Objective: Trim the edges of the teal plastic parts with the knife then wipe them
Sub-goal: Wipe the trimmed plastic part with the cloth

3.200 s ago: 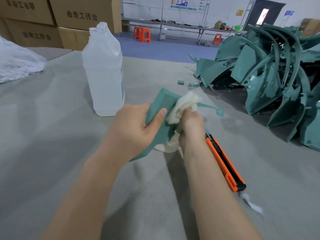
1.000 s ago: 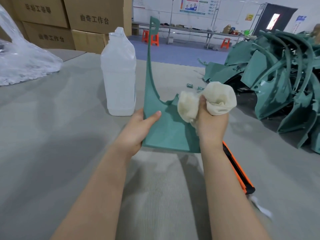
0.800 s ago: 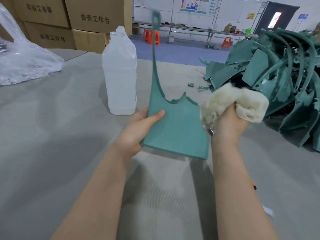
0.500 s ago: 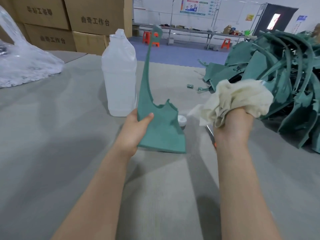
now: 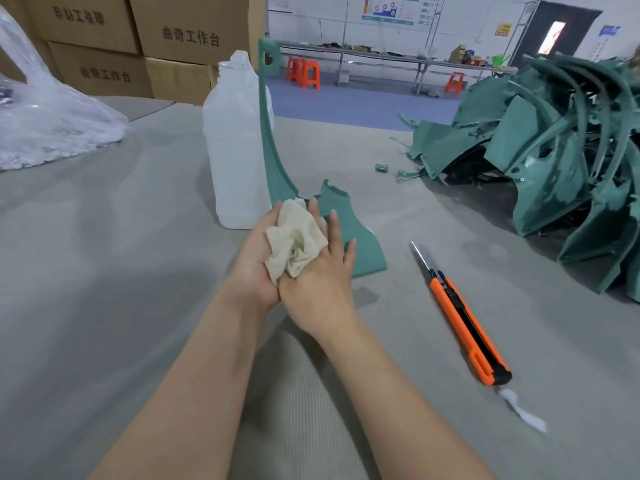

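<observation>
The two hands meet over the middle of the grey counter [image 5: 104, 271], pressed together around a crumpled cream rag [image 5: 296, 244]. The left hand [image 5: 254, 261] lies palm up with the rag bunched in it. Its fingers are hidden beneath the cloth, so I cannot tell whether they curl round anything. The right hand [image 5: 320, 275] lies back up against it, with three fingers [image 5: 332, 233] straight and spread across the face of the teal part [image 5: 369, 252]. Its thumb and forefinger are lost under the rag.

The teal part stands upright just behind the hands, its broad base at 1 o'clock from them and a thin curved arm rising toward 12 o'clock. Whether the base touches the counter cannot be told. A cloudy white bottle [image 5: 235, 150] stands just beside the arm, at 11 o'clock from the hands.

The knife [image 5: 464, 317], orange and black, lies flat on the counter at 3 o'clock, apart from the hands, with its blade out and pointing toward 11 o'clock. A white scrap [image 5: 523, 410] lies near its back end. A heap of teal parts [image 5: 554, 150] fills the counter at 2 o'clock. A crumpled plastic bag [image 5: 45, 126] sits at 10 o'clock, with cardboard boxes [image 5: 173, 32] behind it
</observation>
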`<action>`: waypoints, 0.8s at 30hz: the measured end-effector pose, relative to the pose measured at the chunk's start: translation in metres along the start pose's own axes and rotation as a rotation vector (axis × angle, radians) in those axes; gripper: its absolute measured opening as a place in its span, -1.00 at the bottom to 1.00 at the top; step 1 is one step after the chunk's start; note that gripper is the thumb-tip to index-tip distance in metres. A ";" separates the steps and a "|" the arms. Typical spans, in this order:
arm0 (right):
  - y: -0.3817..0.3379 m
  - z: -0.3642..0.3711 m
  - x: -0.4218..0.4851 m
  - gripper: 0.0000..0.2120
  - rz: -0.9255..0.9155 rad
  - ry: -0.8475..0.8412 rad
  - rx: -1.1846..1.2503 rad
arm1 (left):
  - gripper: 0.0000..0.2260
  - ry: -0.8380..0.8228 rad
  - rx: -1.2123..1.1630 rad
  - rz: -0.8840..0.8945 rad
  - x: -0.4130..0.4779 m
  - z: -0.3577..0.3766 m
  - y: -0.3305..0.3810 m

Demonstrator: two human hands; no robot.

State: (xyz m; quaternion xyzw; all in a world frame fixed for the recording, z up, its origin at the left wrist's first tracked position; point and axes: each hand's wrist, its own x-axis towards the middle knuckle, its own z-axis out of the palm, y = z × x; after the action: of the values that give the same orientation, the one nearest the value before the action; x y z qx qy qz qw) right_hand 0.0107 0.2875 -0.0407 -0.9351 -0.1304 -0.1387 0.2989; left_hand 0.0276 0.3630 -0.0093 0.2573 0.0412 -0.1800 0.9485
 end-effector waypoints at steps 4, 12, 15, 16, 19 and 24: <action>0.017 -0.012 0.007 -0.28 0.221 0.020 -0.050 | -0.59 0.118 0.275 0.067 0.002 0.004 -0.007; 0.004 -0.010 0.003 -0.31 -0.041 -0.028 -0.082 | -0.45 0.018 -0.064 0.104 0.002 0.003 -0.002; 0.012 -0.012 0.008 -0.28 -0.019 0.071 -0.087 | -0.61 0.094 0.200 0.184 0.003 0.005 -0.005; 0.017 -0.014 0.012 -0.28 0.040 0.095 -0.078 | -0.66 0.124 0.282 0.221 0.005 0.006 -0.008; 0.038 -0.024 0.024 -0.37 0.322 0.076 -0.034 | -0.77 0.200 0.450 0.362 0.008 0.005 -0.013; 0.060 -0.048 0.019 -0.67 0.469 0.108 0.253 | -0.79 0.198 0.562 0.392 0.007 0.004 -0.013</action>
State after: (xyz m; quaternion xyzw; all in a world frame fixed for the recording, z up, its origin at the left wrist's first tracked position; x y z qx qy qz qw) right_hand 0.0397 0.2145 -0.0279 -0.8861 0.0898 -0.0979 0.4440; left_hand 0.0291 0.3485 -0.0133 0.5275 0.0317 0.0272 0.8485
